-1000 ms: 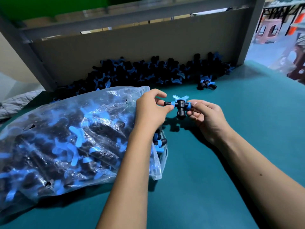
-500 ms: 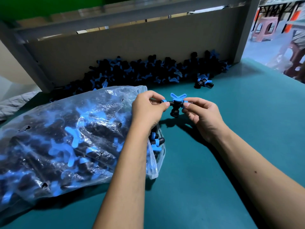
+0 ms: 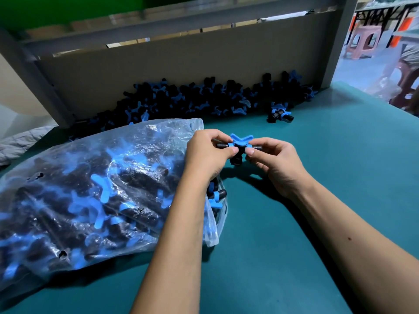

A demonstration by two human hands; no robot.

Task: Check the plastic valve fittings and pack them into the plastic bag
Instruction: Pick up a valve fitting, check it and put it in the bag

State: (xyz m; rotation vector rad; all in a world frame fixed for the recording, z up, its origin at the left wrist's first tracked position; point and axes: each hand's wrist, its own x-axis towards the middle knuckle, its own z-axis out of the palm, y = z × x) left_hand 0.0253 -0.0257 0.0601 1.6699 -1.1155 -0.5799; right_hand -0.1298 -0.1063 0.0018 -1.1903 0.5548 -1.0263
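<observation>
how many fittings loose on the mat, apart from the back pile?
1: a stray fitting right of the pile. Another is held in both hands; more may be hidden.

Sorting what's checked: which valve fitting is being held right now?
The valve fitting pinched between the left hand and right hand, above the table; the others lie piled or bagged.

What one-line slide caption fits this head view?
Both hands, left hand and right hand, pinch one valve fitting above the green table, beside the full plastic bag.
</observation>
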